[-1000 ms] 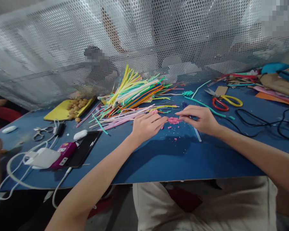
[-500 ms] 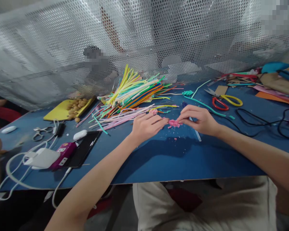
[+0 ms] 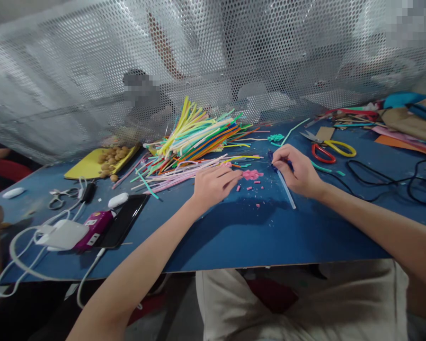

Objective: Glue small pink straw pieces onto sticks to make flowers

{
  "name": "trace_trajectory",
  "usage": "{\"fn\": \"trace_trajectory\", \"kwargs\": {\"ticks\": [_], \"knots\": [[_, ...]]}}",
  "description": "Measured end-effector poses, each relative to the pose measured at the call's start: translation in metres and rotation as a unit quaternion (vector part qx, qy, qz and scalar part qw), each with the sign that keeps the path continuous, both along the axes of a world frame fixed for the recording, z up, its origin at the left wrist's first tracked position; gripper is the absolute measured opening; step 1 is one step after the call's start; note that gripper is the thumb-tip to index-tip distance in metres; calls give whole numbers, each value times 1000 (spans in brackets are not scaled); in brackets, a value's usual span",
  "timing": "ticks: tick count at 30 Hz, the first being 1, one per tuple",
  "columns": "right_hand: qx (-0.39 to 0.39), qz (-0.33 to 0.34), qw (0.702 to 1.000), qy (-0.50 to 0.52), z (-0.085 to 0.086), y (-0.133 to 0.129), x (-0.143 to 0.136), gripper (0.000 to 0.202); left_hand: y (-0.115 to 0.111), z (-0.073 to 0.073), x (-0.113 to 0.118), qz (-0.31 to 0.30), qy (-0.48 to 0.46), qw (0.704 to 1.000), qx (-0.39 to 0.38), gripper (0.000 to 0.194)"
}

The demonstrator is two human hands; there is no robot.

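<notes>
The fingertips of my left hand [image 3: 215,182] are pinched on the left end of a bumpy pink cluster [image 3: 252,175] made of small pieces, low over the blue table. My right hand [image 3: 294,169] is closed, thumb against index finger, right at a dark blue object [image 3: 270,155] that it partly covers. A thin pale strand runs left from these fingertips; what exactly they hold is too small to make out. A translucent stick [image 3: 287,190] slants down from under the hand. Several cut pink bits [image 3: 249,188] lie below the cluster.
Behind my hands lies a heap of coloured foam-like strips [image 3: 202,132]. Scissors [image 3: 328,146] and black cable [image 3: 379,182] are at right, beside a turquoise cluster [image 3: 275,138]. A phone [image 3: 124,222], purple box [image 3: 92,229] and white charger [image 3: 64,234] sit left. A perforated metal screen [image 3: 206,57] stands behind.
My right hand has let go of the pink cluster and moved up and right to the dark blue object. My left hand stays at the cluster, and more pink bits are visible on the table.
</notes>
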State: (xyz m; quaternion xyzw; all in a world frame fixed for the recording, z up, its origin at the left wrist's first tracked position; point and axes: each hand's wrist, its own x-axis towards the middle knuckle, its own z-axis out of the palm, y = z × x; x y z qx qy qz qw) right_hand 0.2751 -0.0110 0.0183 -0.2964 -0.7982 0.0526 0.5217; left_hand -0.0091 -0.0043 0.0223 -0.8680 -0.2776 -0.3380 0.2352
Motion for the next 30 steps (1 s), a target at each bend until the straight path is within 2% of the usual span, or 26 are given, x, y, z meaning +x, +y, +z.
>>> {"fn": "trace_trajectory", "kwargs": {"ticks": [5,10,14,18,24,30], "knots": [[-6,-17,1000,6,0,1,0,6,4,-2,0,64,-45,994,-82,32],[16,-17,1000,18,2,-3,-1,6,3,-1,0,89,-31,990,-109,34],[64,-42,994,78,3,-8,-1,6,4,-3,2,95,-42,987,-125,34],[94,-38,989,111,5,-10,-1,7,10,-7,2,131,-31,980,-144,33],[59,-16,997,56,5,-6,-1,10,9,-6,2,150,-15,971,-186,31],[33,-11,999,11,2,-5,-3,5,1,-2,7,137,-18,975,-175,29]]}}
